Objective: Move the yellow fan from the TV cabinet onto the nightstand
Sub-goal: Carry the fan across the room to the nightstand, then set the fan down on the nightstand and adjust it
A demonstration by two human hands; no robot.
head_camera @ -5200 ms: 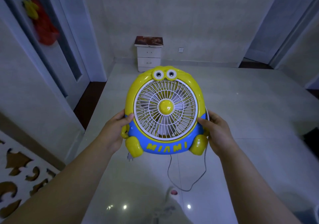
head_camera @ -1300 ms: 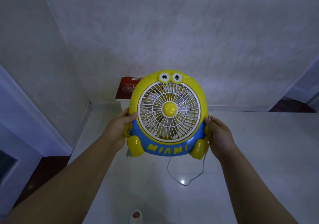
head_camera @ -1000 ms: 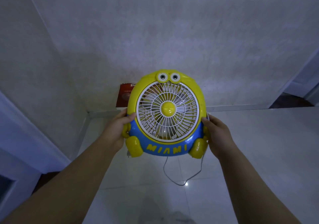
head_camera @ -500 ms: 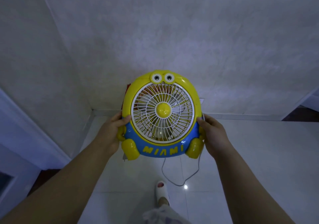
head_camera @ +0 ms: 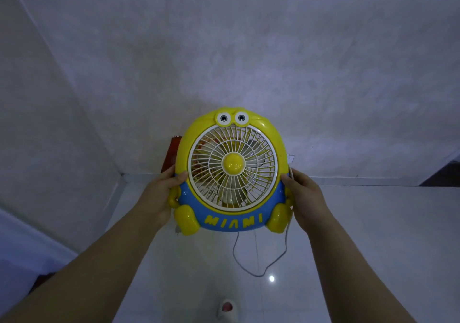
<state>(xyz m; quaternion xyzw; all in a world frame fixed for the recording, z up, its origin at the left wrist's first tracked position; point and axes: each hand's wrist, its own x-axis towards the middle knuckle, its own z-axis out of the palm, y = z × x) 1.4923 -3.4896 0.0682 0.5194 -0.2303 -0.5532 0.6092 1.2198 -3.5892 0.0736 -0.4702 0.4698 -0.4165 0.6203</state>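
Note:
I hold the yellow fan (head_camera: pixel 232 170) upright in front of me, off the floor. It has a white round grille, two googly eyes on top, a blue base with "MIAMI" and two yellow feet. My left hand (head_camera: pixel 159 193) grips its left side and my right hand (head_camera: pixel 305 198) grips its right side. Its grey cord (head_camera: pixel 258 260) hangs in a loop below. The nightstand (head_camera: pixel 171 151) is almost wholly hidden behind the fan; only a strip of its dark red top shows at the fan's left edge.
A pale textured wall fills the top, with a corner at the left and a small wall socket (head_camera: pixel 290 158) right of the fan. Glossy white floor tiles lie below. A slipper toe (head_camera: pixel 227 307) shows at the bottom. A dark doorway threshold (head_camera: pixel 440 175) is at far right.
I have walked up to the nightstand, which was far across the room and is now hidden behind the fan. My hands keep the same grip on the fan.

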